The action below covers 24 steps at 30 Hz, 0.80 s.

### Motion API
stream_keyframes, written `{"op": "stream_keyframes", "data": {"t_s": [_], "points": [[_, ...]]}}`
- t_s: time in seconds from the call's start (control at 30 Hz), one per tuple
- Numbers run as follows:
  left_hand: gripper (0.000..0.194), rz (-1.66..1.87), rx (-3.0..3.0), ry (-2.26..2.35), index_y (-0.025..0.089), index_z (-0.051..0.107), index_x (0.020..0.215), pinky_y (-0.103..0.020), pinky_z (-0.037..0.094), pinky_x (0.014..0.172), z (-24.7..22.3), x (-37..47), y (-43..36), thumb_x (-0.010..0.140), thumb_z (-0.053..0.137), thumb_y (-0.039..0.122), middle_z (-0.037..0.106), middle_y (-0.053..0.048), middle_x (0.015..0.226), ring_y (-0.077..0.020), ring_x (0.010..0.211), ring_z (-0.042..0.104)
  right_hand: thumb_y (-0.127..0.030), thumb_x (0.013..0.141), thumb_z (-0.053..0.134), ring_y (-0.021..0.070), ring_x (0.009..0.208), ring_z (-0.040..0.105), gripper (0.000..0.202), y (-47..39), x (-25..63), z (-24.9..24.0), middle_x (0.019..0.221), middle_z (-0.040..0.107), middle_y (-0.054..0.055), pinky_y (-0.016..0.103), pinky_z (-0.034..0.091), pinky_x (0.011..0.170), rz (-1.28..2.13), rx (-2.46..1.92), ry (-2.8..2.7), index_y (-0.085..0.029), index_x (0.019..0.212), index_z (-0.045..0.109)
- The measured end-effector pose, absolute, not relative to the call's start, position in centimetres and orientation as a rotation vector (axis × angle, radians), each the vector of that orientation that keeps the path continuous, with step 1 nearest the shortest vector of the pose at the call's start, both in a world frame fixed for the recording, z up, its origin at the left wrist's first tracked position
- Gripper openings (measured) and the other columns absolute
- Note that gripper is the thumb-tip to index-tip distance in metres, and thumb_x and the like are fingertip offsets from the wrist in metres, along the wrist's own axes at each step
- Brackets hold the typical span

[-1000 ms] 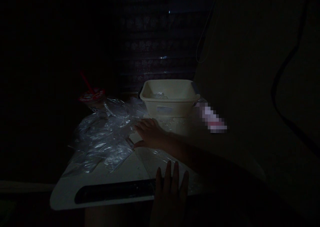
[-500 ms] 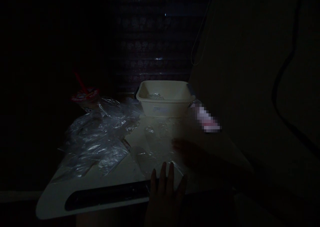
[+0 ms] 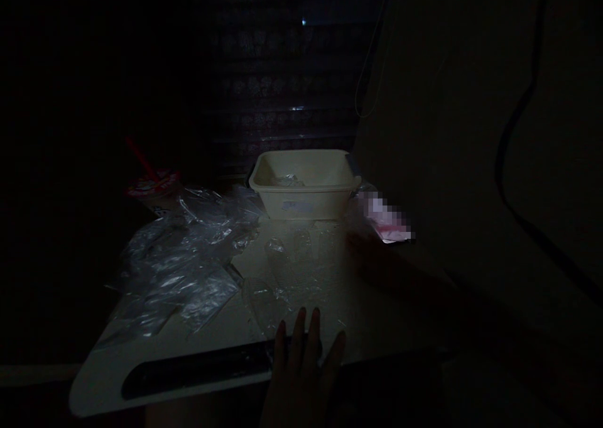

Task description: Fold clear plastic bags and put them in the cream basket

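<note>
Palm down, my left hand [image 3: 301, 368] rests at the near edge of the white table, fingers spread over the near end of a clear plastic glove [image 3: 289, 277]. The glove lies flat, its finger shapes pointing away from me. To its right, my right hand [image 3: 372, 258] is dark and blurred above the tabletop, its fingers not distinct. A crumpled heap of clear plastic [image 3: 183, 277] covers the left side of the table. Beyond the glove stands a cream plastic basin [image 3: 306, 203] with a little clear plastic [image 3: 289, 180] inside.
A cup with a red lid [image 3: 153, 184] and red straw stands at the back left. A blurred-out pinkish item [image 3: 386, 217] lies right of the basin. The white table [image 3: 101, 378] has a dark slot [image 3: 198, 370] along its near edge. Surroundings are very dark.
My right hand has moved right and slightly away, off the glove. My left hand stays spread at the near edge. The whole view has shifted slightly.
</note>
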<state>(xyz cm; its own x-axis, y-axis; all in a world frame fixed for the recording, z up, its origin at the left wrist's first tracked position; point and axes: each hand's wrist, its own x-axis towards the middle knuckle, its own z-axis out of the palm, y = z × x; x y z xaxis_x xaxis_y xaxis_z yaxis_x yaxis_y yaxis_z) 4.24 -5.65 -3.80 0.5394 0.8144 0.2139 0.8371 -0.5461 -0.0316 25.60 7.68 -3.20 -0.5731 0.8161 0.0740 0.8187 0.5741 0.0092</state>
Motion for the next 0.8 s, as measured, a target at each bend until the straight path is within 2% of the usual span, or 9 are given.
{"op": "stream_keyframes", "data": {"t_s": [0.23, 0.4, 0.53, 0.67, 0.8], "points": [[0.064, -0.198, -2.746, -1.261, 0.034, 0.015, 0.126, -0.054, 0.019, 0.085, -2.8, 3.1, -5.1, 0.070, 0.041, 0.052, 0.035, -0.012, 0.125, -0.0345, 0.115, 0.024, -0.034, 0.081, 0.031, 0.0191, 0.120, 0.020, 0.050, 6.2, 22.1, -1.4, 0.130, 0.027, 0.011, 0.041, 0.016, 0.097, 0.047, -0.987, -2.889, -0.009, 0.123, 0.028], [0.064, -0.168, -2.771, -1.181, 0.031, 0.014, 0.126, -0.054, 0.022, 0.083, -2.3, 2.5, -4.8, 0.071, 0.037, 0.055, 0.036, -0.013, 0.125, -0.0352, 0.114, 0.027, -0.032, 0.082, 0.030, 0.0210, 0.119, 0.023, 0.048, 8.6, 22.7, -2.1, 0.129, 0.029, 0.013, 0.044, 0.017, 0.095, -0.010, -1.131, -2.825, -0.010, 0.123, 0.027], [0.067, -0.188, -2.719, -1.264, 0.030, 0.016, 0.126, -0.055, 0.019, 0.085, -2.5, 3.1, -5.1, 0.069, 0.042, 0.053, 0.034, -0.012, 0.126, -0.0351, 0.115, 0.025, -0.029, 0.082, 0.030, 0.0205, 0.118, 0.026, 0.045, 9.4, 23.6, -2.4, 0.127, 0.031, 0.015, 0.041, 0.020, 0.095, -0.056, -1.210, -2.754, -0.007, 0.121, 0.030], [0.068, -0.228, -2.685, -1.344, 0.025, 0.018, 0.127, -0.053, 0.017, 0.089, -2.6, 3.5, -5.3, 0.069, 0.045, 0.048, 0.028, -0.011, 0.130, -0.0331, 0.118, 0.019, -0.025, 0.081, 0.030, 0.0193, 0.113, 0.032, 0.039, 8.8, 23.4, -2.0, 0.121, 0.040, 0.013, 0.039, 0.025, 0.093, -0.067, -1.169, -2.628, -0.009, 0.115, 0.039], [0.061, -0.273, -2.705, -1.376, 0.021, 0.019, 0.127, -0.051, 0.020, 0.090, -1.9, 3.7, -4.8, 0.074, 0.041, 0.043, 0.024, -0.011, 0.132, -0.0313, 0.119, 0.018, -0.019, 0.077, 0.037, 0.0178, 0.091, 0.049, 0.025, 8.8, 21.1, -0.6, 0.096, 0.058, 0.008, 0.035, 0.035, 0.080, 0.043, -1.038, -2.617, -0.015, 0.092, 0.056]]}}
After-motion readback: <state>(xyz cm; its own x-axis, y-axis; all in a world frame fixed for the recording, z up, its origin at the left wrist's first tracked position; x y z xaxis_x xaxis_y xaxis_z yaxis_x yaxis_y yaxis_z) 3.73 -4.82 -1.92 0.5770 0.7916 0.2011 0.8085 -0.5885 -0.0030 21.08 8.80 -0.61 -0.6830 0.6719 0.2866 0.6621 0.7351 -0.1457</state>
